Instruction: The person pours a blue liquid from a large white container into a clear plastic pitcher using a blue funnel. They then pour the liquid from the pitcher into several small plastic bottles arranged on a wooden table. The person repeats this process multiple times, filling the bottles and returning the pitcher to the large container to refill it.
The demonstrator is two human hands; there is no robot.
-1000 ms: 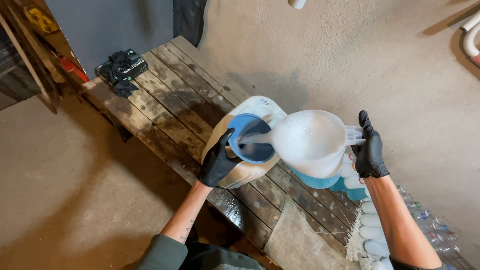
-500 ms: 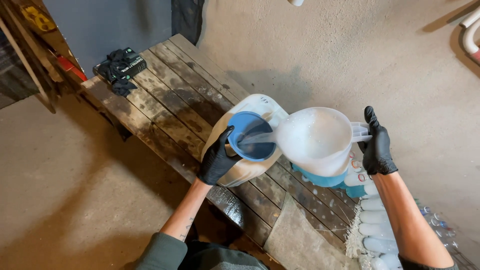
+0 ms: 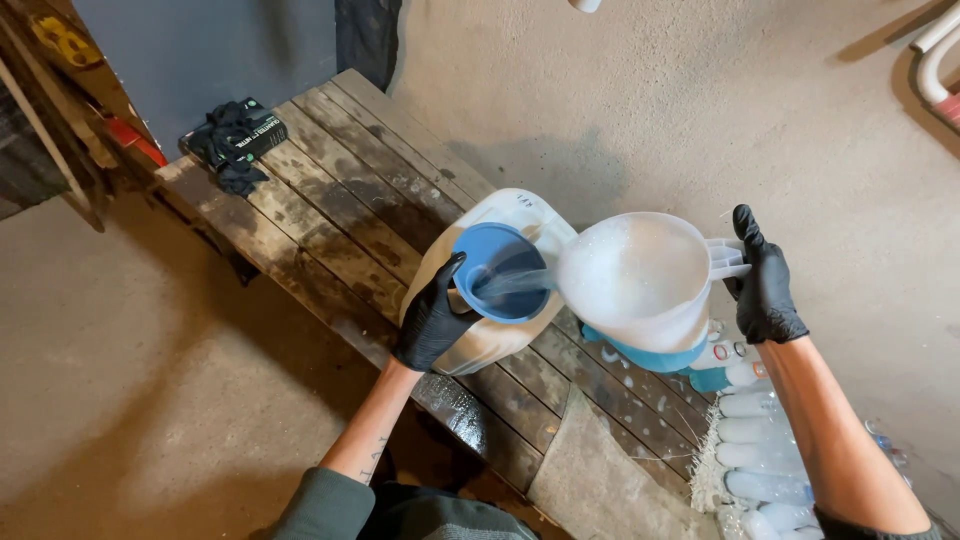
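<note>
Head view: left hand point(image 3: 432, 320) grips funnel point(image 3: 497, 272) on canister point(image 3: 490, 290); right hand point(image 3: 765, 285) clasps tilted jug point(image 3: 640, 280), pouring.

Glossy black rubbery gloves cover both hands, the funnel point(image 3: 497, 272) is smooth blue plastic, the jug point(image 3: 640, 285) translucent matt plastic, the bench point(image 3: 340, 190) rough, weathered, stained wood.

A wooden bench point(image 3: 340, 190) runs diagonally from upper left to lower right. At centre frame a canister point(image 3: 490, 340) stands on it with a funnel point(image 3: 497, 272) in its top. Right of the funnel, a tilted jug point(image 3: 640, 280). Gloves point(image 3: 235, 140) lie on the bench's upper-left end.
</note>
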